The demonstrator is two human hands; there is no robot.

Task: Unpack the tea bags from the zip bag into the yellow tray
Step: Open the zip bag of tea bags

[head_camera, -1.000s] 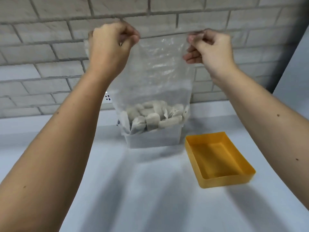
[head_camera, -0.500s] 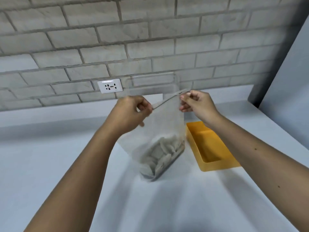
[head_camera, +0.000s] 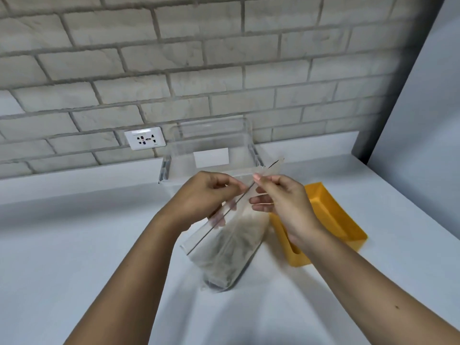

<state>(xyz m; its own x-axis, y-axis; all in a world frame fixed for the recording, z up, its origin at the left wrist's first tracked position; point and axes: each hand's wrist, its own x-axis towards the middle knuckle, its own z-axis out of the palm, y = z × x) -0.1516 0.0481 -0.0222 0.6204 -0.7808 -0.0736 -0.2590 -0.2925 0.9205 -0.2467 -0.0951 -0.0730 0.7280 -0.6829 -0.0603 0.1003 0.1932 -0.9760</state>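
Down comes the clear plastic zip bag [head_camera: 211,241], base on the white worktop's [head_camera: 99,245] middle, grey tea bags [head_camera: 231,257] inside; left hand [head_camera: 201,195] and right hand [head_camera: 281,202] pinch its zip strip, seemingly to part it, yellow plastic tray [head_camera: 326,207] just right.
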